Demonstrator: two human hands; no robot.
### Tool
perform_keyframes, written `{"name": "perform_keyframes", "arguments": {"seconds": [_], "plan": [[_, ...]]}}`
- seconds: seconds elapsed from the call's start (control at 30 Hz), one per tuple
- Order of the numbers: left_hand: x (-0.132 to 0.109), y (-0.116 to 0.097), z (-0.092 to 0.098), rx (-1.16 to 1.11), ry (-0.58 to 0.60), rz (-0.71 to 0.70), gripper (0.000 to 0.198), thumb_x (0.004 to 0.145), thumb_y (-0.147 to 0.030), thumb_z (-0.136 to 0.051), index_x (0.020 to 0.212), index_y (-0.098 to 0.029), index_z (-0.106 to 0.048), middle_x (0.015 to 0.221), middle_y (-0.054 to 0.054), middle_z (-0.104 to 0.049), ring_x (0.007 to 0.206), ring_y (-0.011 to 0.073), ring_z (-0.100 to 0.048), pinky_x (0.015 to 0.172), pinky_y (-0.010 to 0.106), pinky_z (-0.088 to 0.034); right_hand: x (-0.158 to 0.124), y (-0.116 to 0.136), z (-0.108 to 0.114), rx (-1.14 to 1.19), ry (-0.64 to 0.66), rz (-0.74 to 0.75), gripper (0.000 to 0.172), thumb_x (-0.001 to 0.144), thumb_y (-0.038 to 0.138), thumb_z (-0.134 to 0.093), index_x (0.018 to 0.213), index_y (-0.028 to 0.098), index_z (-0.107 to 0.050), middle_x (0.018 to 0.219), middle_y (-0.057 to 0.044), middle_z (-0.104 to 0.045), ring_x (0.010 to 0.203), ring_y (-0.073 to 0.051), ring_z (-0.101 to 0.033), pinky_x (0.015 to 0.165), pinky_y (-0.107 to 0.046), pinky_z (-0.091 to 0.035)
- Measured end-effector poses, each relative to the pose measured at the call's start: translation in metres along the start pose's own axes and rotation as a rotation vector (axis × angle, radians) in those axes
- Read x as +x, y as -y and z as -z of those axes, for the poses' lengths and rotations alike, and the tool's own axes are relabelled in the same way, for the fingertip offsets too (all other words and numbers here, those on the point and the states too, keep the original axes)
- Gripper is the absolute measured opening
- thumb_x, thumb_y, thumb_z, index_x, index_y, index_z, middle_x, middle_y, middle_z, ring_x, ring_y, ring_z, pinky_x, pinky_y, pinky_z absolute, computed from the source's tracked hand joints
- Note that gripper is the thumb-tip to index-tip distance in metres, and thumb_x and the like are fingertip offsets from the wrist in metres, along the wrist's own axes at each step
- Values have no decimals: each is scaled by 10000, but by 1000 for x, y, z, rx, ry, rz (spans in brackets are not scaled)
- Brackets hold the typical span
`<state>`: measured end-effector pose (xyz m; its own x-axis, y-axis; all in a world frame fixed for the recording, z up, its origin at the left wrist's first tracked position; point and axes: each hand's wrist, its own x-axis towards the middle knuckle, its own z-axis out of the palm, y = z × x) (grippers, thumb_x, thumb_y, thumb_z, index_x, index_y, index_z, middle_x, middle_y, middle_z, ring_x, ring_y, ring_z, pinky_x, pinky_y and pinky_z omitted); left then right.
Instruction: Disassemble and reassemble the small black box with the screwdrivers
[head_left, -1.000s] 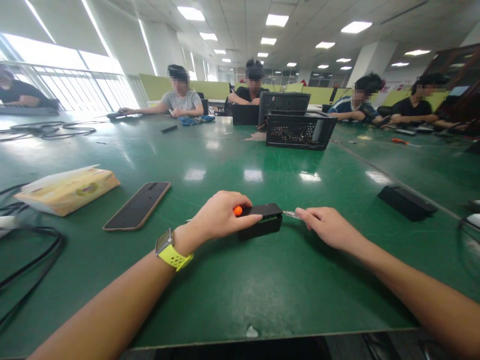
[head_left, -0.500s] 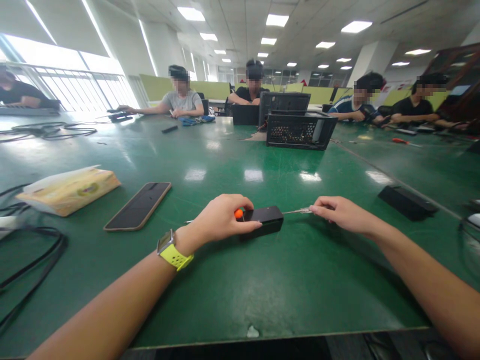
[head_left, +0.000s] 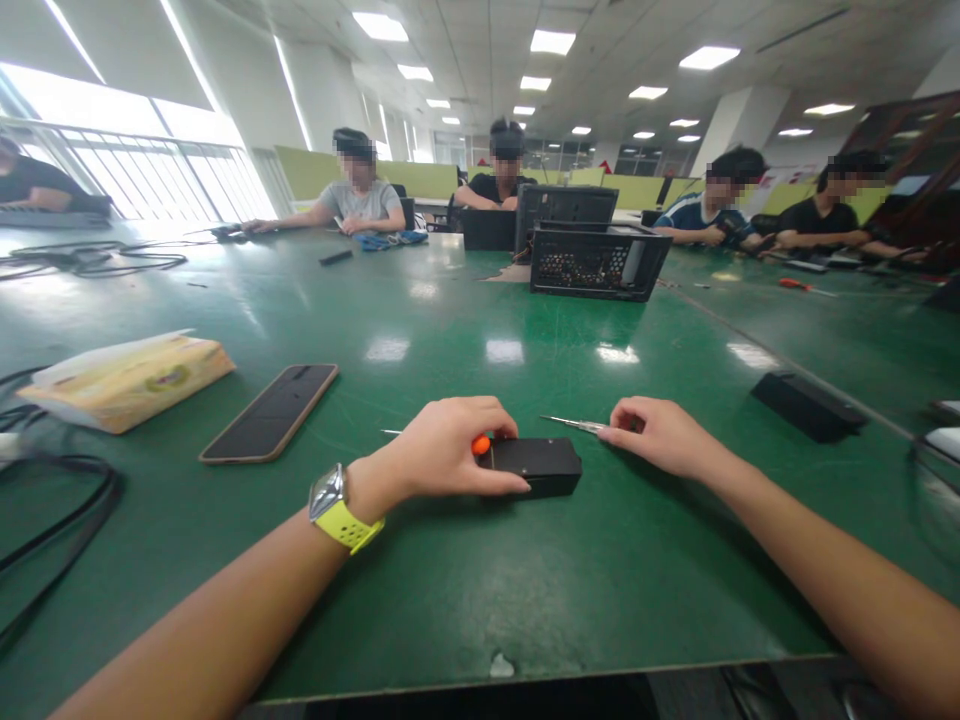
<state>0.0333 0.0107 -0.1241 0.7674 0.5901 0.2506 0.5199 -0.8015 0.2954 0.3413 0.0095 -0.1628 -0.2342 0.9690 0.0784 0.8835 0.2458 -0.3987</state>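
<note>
My left hand (head_left: 457, 445), wearing a watch with a yellow-green strap, grips a small black rectangular box (head_left: 544, 462) lying on the green table, thumb along the near side and fingers over the far side. An orange handle end (head_left: 481, 444) pokes out between thumb and fingers, and a thin metal shaft (head_left: 391, 432) shows behind the hand; they look like one screwdriver tucked in the palm, mostly hidden. Right of the box, my right hand (head_left: 651, 432) pinches metal tweezers (head_left: 574, 424). Their tips point left, just beyond the box's far right corner and apart from it.
On the left lie a phone (head_left: 271, 412), a pack of tissues (head_left: 131, 380) and black cables (head_left: 64, 540). Another black part (head_left: 808, 405) rests at right. Farther back stand a computer case (head_left: 600, 262) and an orange-handled screwdriver (head_left: 796, 285). Several people sit around the table.
The black box has shifted slightly right and nearer, turning a little in my left hand. The tweezers' tips have moved left and away from its end, to its far side.
</note>
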Motion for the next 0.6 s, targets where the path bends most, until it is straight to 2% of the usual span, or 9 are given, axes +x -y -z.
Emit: {"name": "perform_keyframes", "arguments": {"seconds": [0.1,0.2,0.3,0.37,0.43,0.47,0.53,0.6], "plan": [[-3,2,5,7,-119,-17,523,735,-610,-653,1024,-175,-640,869,35,-622,754,156,-574,683,269,-445,-2,10,2,-27,-123,42,337,827,519,-592,862,191,-663,872,-62,-668,795,-222,-584,699,-335,-427],[-6,-3,12,23,-411,-47,298,855,-352,-565,1074,-154,-598,833,35,-601,747,148,-553,706,290,-451,-9,28,10,49,-348,116,275,872,447,-572,913,188,-654,899,-67,-663,813,-220,-577,687,-333,-439],[-7,-22,14,106,-649,-233,252,829,-134,-475,1065,-174,-555,896,51,-621,811,165,-554,750,327,-466,-20,53,12,129,-497,304,220,874,399,-593,954,198,-632,862,-59,-642,787,-207,-575,695,-337,-466],[-5,-40,10,165,-623,-410,231,814,-103,-480,1018,-190,-547,930,57,-646,828,169,-561,764,335,-472,-26,70,7,156,-534,451,303,844,385,-639,1094,219,-594,946,-69,-638,845,-221,-589,741,-360,-496],[-3,-59,1,194,-586,-568,120,832,-136,-496,913,-199,-560,853,41,-672,777,171,-557,720,334,-471,-31,85,-1,202,-542,612,441,837,373,-644,1244,248,-526,1098,-92,-608,953,-242,-597,796,-383,-521],[-1,-68,-4,202,-589,-616,73,848,-164,-514,853,-210,-571,811,24,-679,744,171,-549,671,331,-454,-32,92,-4,232,-531,687,455,860,366,-609,1289,261,-501,1150,-98,-591,997,-246,-598,818,-387,-530],[1,-83,-15,173,-565,-690,86,857,-207,-545,795,-217,-605,785,-3,-689,684,157,-530,655,336,-443,-35,102,-10,288,-499,800,383,928,326,-493,1308,276,-505,1179,-92,-595,1040,-236,-609,849,-380,-540],[2,-91,-22,119,-604,-710,112,844,-212,-573,746,-225,-625,743,-25,-681,668,146,-547,692,334,-450,-37,106,-12,328,-484,866,342,967,277,-408,1285,279,-536,1161,-76,-629,1040,-220,-631,861,-365,-550]]}}
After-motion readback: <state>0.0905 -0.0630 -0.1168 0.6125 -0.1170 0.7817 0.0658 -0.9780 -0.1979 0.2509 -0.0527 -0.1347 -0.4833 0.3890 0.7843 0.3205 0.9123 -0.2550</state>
